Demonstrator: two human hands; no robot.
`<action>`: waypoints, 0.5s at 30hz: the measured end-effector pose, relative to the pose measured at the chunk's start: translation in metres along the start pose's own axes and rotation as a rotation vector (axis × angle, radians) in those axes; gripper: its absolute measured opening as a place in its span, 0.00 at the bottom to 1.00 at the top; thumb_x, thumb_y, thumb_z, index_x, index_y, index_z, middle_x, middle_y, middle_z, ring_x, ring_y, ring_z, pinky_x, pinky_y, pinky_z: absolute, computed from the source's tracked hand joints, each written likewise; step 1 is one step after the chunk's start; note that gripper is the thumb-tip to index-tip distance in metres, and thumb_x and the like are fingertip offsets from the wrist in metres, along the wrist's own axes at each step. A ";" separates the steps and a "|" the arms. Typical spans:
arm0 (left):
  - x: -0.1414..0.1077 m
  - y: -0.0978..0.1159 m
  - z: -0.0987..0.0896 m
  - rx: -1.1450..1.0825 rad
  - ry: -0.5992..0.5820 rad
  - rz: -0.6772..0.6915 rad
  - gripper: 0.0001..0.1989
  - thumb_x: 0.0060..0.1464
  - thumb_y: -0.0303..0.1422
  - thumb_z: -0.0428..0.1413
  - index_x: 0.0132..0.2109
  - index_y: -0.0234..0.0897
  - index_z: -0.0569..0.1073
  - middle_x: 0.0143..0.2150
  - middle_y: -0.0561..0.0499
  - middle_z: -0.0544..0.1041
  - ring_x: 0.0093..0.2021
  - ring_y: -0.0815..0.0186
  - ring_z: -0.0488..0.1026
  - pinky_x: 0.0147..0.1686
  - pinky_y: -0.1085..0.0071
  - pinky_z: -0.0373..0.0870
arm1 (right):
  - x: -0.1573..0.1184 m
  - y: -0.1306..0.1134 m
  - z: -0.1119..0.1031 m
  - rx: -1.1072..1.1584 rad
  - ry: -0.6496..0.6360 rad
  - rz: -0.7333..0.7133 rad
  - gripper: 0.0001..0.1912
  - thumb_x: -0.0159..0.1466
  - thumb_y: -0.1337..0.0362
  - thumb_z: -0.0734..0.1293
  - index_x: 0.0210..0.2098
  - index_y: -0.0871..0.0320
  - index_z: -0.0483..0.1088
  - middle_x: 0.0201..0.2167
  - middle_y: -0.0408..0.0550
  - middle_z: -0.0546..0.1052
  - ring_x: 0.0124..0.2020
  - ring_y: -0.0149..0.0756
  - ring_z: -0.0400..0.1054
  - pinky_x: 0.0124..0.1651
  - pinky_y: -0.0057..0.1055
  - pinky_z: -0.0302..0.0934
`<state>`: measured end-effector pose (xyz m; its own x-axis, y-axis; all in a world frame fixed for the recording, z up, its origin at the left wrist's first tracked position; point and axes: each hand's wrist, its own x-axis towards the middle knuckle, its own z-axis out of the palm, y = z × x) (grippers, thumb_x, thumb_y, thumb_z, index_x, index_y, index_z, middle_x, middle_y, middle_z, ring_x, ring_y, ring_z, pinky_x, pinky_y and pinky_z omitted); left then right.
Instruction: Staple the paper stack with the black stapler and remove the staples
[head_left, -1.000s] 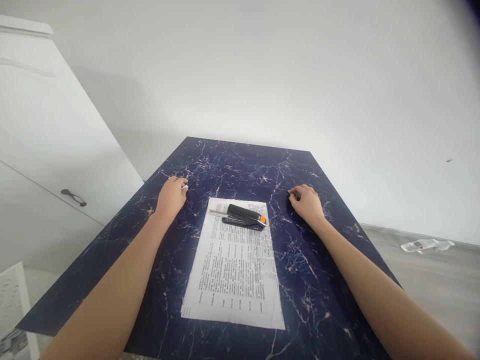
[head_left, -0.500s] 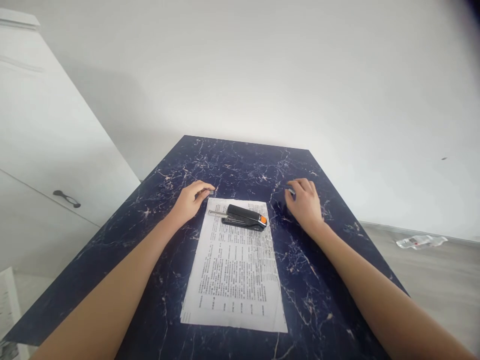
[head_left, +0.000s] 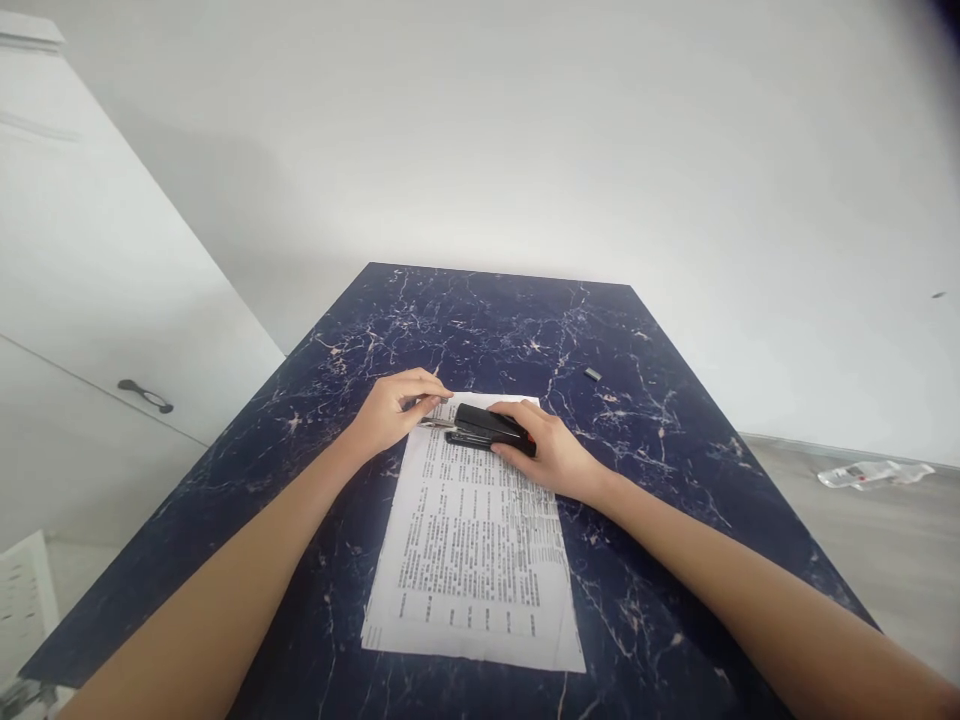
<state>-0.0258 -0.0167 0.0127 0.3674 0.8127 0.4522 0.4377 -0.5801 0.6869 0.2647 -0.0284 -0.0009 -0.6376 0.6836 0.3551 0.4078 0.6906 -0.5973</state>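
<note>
The left hand (head_left: 397,410) and right hand (head_left: 553,450) are bare, with slender fingers (head_left: 514,408). Just behind each hand the wrist (head_left: 609,488) narrows; farther back, the left forearm (head_left: 247,560) and right forearm (head_left: 720,570), bare too, taper smoothly toward the hands.

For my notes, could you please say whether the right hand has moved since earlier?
Yes: against the table, the right hand moved left and nearer, onto the stapler.

This seems to be a room in a home: there is a plain white wall (head_left: 525,150), a tall white cabinet (head_left: 82,250) with a dark curved handle (head_left: 145,396), a greyish smooth floor (head_left: 885,545), and a dark blue, marble-patterned table (head_left: 480,340).
</note>
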 end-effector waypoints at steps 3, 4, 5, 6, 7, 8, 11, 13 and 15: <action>-0.001 -0.002 -0.002 -0.039 -0.063 -0.002 0.08 0.63 0.32 0.59 0.45 0.42 0.83 0.46 0.46 0.81 0.44 0.63 0.78 0.42 0.64 0.76 | 0.001 0.003 0.000 0.021 0.007 -0.009 0.20 0.69 0.62 0.68 0.59 0.52 0.65 0.48 0.51 0.76 0.44 0.42 0.71 0.46 0.39 0.68; -0.002 -0.002 -0.004 -0.048 -0.089 0.000 0.07 0.62 0.32 0.60 0.44 0.43 0.83 0.45 0.46 0.81 0.43 0.63 0.78 0.43 0.64 0.76 | 0.002 0.003 0.000 0.025 0.011 -0.015 0.20 0.69 0.62 0.68 0.58 0.52 0.66 0.48 0.50 0.76 0.44 0.42 0.71 0.46 0.39 0.68; -0.002 -0.003 -0.005 -0.057 -0.111 0.005 0.06 0.61 0.31 0.61 0.43 0.43 0.83 0.45 0.47 0.81 0.43 0.63 0.79 0.43 0.64 0.77 | 0.002 0.003 -0.001 0.030 0.014 -0.018 0.19 0.68 0.62 0.69 0.58 0.53 0.66 0.48 0.50 0.76 0.44 0.42 0.71 0.47 0.39 0.68; -0.002 -0.004 -0.006 -0.067 -0.130 0.011 0.06 0.60 0.31 0.62 0.43 0.43 0.83 0.44 0.47 0.82 0.42 0.63 0.79 0.44 0.63 0.76 | 0.002 0.003 -0.001 0.034 0.017 -0.018 0.19 0.68 0.62 0.69 0.58 0.53 0.66 0.48 0.50 0.76 0.45 0.41 0.71 0.47 0.39 0.68; -0.003 -0.004 -0.007 -0.079 -0.145 0.017 0.05 0.59 0.31 0.63 0.42 0.43 0.83 0.44 0.47 0.82 0.42 0.63 0.79 0.45 0.63 0.76 | 0.002 0.003 -0.001 0.039 0.019 -0.015 0.19 0.68 0.62 0.69 0.57 0.53 0.67 0.48 0.50 0.77 0.44 0.41 0.71 0.47 0.39 0.68; -0.003 -0.005 -0.009 -0.090 -0.157 0.022 0.05 0.58 0.30 0.63 0.42 0.43 0.83 0.44 0.47 0.82 0.43 0.63 0.79 0.45 0.63 0.76 | 0.002 0.003 -0.001 0.043 0.018 -0.010 0.19 0.68 0.62 0.69 0.57 0.53 0.67 0.47 0.50 0.77 0.44 0.41 0.71 0.46 0.39 0.67; -0.003 -0.005 -0.011 -0.110 -0.195 0.024 0.06 0.57 0.29 0.63 0.42 0.42 0.82 0.44 0.47 0.81 0.43 0.62 0.78 0.46 0.62 0.75 | 0.002 0.003 -0.002 0.052 0.006 0.002 0.18 0.68 0.62 0.69 0.57 0.53 0.67 0.47 0.50 0.77 0.43 0.41 0.71 0.45 0.38 0.67; -0.002 -0.005 -0.011 -0.103 -0.230 0.018 0.07 0.56 0.29 0.63 0.42 0.41 0.81 0.45 0.47 0.81 0.44 0.63 0.78 0.47 0.63 0.75 | 0.002 0.003 -0.002 0.051 0.004 0.005 0.19 0.67 0.63 0.69 0.56 0.53 0.68 0.47 0.50 0.77 0.43 0.40 0.71 0.45 0.38 0.67; -0.002 -0.004 -0.011 -0.084 -0.249 0.014 0.07 0.56 0.29 0.63 0.43 0.41 0.80 0.46 0.47 0.80 0.44 0.62 0.78 0.47 0.62 0.74 | 0.002 0.004 -0.002 0.047 0.005 0.007 0.19 0.67 0.63 0.70 0.56 0.54 0.68 0.46 0.49 0.77 0.43 0.40 0.71 0.45 0.37 0.67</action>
<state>-0.0375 -0.0152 0.0150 0.5680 0.7603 0.3152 0.3652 -0.5760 0.7313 0.2665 -0.0237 -0.0011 -0.6313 0.6899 0.3543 0.3812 0.6738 -0.6329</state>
